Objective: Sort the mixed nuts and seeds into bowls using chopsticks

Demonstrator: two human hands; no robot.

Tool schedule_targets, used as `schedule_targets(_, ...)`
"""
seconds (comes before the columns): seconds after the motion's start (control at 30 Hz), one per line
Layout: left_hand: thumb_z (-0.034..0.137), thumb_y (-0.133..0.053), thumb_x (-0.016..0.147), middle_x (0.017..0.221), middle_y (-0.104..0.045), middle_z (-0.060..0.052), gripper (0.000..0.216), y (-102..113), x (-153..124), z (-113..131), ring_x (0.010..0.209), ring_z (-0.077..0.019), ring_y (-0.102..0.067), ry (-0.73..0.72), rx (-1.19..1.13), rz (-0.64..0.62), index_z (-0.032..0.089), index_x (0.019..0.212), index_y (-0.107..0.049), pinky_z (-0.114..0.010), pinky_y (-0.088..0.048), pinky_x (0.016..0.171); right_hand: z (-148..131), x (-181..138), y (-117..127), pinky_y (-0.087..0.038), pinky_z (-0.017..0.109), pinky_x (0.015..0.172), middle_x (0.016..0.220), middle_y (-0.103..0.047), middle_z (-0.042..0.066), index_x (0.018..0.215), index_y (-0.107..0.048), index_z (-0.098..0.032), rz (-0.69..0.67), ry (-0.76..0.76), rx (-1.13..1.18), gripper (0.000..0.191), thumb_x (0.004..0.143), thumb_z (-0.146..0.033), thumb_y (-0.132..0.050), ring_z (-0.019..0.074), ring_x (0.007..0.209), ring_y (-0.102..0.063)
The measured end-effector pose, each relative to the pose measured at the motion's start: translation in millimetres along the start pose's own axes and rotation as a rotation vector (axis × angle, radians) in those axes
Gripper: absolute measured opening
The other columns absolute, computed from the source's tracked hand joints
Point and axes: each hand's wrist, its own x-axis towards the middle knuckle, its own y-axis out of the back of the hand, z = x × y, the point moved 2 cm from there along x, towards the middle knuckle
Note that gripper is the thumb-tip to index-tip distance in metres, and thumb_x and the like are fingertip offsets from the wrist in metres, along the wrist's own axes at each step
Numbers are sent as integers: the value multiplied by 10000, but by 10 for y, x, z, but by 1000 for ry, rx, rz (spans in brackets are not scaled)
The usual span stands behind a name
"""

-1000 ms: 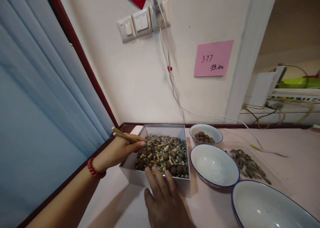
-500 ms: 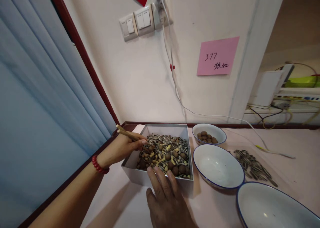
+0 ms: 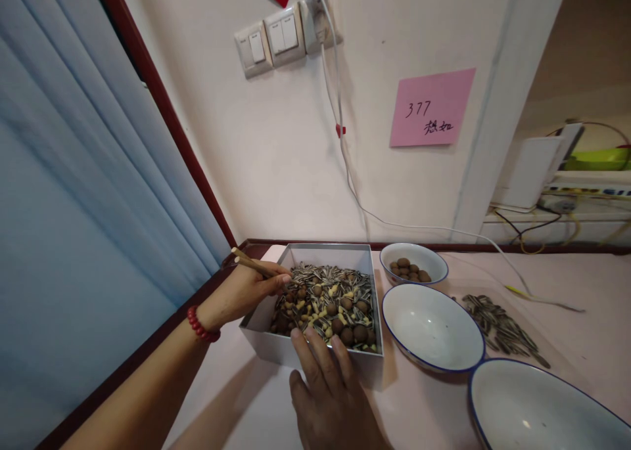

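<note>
– Left hand (image 3: 250, 290)?
– Fingers pinching wooden chopsticks (image 3: 256, 265), one pair, at left side of box (image 3: 276, 349).
– Right hand (image 3: 326, 397)?
– Fingers slightly spread, at box's near edge.
– Box contents?
– Striped seeds (image 3: 308, 274), brown balls (image 3: 346, 335).

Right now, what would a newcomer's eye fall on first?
Probably the pink note on the wall, above the bowls. Lower left, a red bracelet circles the left wrist; that left hand holds chopsticks at a box of seeds and brown balls.
</note>
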Motion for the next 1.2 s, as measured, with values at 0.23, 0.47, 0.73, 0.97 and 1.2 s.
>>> schedule_targets(0.23, 492, -583, 910, 761, -675, -30, 367, -2, -36, 73, 719, -181, -602, -8, -8, 2, 170, 1002, -735, -287, -487, 642, -9, -3, -1, -105, 491, 1212, 1298, -651, 133, 814, -696, -175, 8, -5, -9, 261, 931, -174, -463, 292, 1257, -509)
schedule_targets(0.47, 487, -587, 904, 738, -658, -32, 368, -49, 0, 64, 707, -184, -580, -7, -56, 4, 154, 965, -728, -296, -473, 641, -3, -14, -9, -98, 501, 1212, 1330, -630, 140, 836, -697, -170, -18, 13, -8, 249, 933, -196, -469, 303, 1282, -496)
schedule_targets(0.73, 489, -592, 896, 756, -665, -36, 360, -86, 19, 77, 723, -187, -579, -2, -92, -16, 155, 929, -720, -299, -475, 655, 5, 3, -3, -102, 489, 1213, 1321, -638, 129, 830, -699, -168, -6, 4, -2, 277, 939, -172, -445, 296, 1277, -494)
schedule_targets(0.97, 500, -585, 896, 748, -666, -38, 366, -83, -9, 63, 719, -191, -588, 16, -74, 5, 161, 914, -722, -305, -481, 658, -5, -37, -15, -107, 500, 1211, 1350, -617, 143, 853, -691, -164, -27, 15, -6, 199, 919, -196, -506, 307, 1304, -485)
schedule_targets(1.2, 525, -618, 868, 737, -692, -52, 384, -103, 12, 4, 706, -199, -629, 53, -127, 43, 153, 894, -715, -311, -517, 654, 0, -17, -1, -124, 491, 1213, 1345, -625, 132, 847, -686, -172, -20, 5, -6, 178, 907, -176, -519, 301, 1328, -468)
